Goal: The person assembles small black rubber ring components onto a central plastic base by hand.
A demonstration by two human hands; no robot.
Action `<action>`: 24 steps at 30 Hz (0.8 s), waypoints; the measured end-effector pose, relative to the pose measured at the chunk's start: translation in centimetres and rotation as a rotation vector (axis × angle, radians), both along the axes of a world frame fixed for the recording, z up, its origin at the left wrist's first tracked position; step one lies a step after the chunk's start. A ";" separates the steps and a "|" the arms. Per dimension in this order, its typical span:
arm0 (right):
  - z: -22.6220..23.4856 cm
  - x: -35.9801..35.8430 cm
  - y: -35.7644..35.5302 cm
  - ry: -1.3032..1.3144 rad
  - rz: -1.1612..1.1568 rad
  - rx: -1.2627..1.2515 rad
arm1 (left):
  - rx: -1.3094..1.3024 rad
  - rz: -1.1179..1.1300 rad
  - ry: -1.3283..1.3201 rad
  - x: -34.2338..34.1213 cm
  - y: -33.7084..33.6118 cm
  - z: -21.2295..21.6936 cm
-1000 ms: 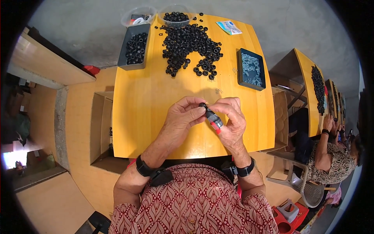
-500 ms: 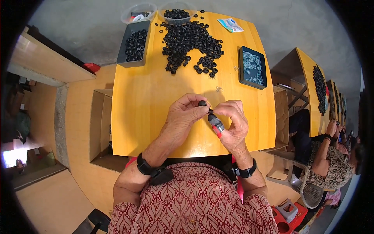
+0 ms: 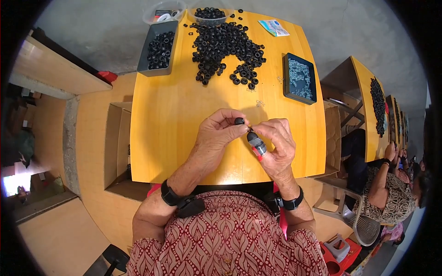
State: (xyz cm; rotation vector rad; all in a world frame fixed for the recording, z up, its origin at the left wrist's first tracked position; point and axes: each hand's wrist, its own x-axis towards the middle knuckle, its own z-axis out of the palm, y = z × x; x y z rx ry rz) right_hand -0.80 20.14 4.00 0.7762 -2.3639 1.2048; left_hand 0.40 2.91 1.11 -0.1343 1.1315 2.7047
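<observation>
Above the front half of the yellow table, my left hand [image 3: 214,138] pinches a small round black part [image 3: 239,121] between thumb and fingers. My right hand [image 3: 277,147] is closed close against it, thumb and index finger meeting at the part's right side. Along the right thumb lies a black, round-tipped cover [image 3: 256,143] with grey and red bands, apparently worn on it. What the right fingertips pinch is too small to make out. Beyond the hands, several tiny pale pieces [image 3: 260,103] lie on the wood.
A heap of black ring-like parts [image 3: 221,46] covers the table's far middle. More fill a grey bin [image 3: 143,62] at left and a clear bowl [image 3: 212,21]. A dark tray [image 3: 309,100] of tiny pale pieces stands right, below a packet [image 3: 273,28]. Another person [image 3: 389,195] sits at right.
The right hand has shifted slightly right, widening the small gap between its thumb tip and the black part. The left hand keeps its pinch on that part.
</observation>
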 end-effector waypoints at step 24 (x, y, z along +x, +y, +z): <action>0.6 -0.3 0.2 0.064 0.040 0.041 | 0.118 -0.048 -0.059 0.2 0.1 -0.2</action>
